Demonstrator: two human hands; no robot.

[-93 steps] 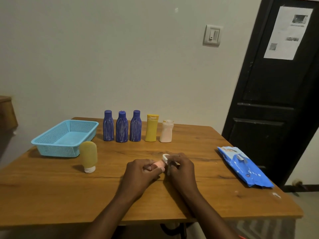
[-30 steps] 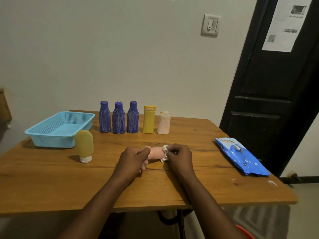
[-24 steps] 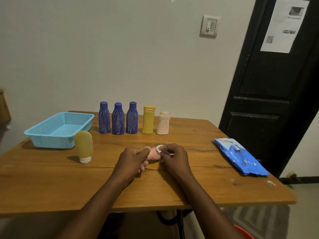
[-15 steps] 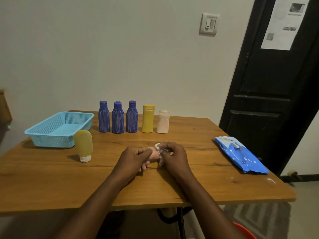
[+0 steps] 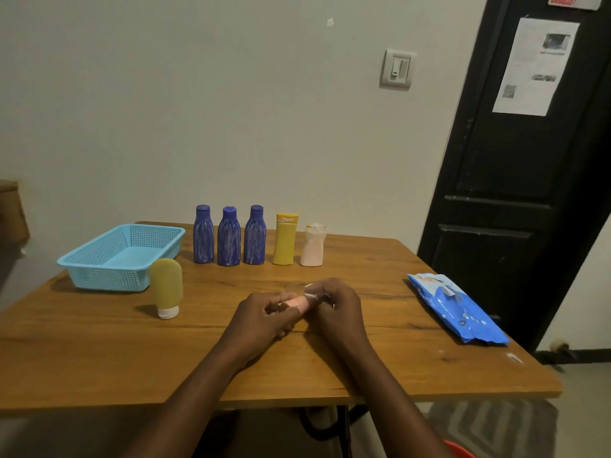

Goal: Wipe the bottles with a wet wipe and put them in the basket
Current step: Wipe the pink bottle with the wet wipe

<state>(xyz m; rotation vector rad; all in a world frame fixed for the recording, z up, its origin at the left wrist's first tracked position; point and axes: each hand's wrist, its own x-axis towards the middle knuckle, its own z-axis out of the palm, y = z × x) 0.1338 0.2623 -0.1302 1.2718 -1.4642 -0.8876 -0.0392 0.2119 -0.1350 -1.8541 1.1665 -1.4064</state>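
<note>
Left hand point(image 5: 264, 314) grips the small pink plastic bottle point(image 5: 295, 302); right hand point(image 5: 335, 307) pinches the white wet wipe point(image 5: 310, 294) against it. Best turn the bottle, covering every side.

You work on a wood-grain table point(image 5: 99, 352) with a soft sheen. The basket point(image 5: 109, 280) is perforated plastic, the yellow bottle point(image 5: 285, 242) smooth matt plastic, the blue wipes pack point(image 5: 458, 314) glossy, crinkled film.

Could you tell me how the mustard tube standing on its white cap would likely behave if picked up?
The mustard tube stands on a white cap narrower than its body, so a nudge could tip it. Its rounded, matte body looks like soft plastic, so it may give when squeezed.
</note>
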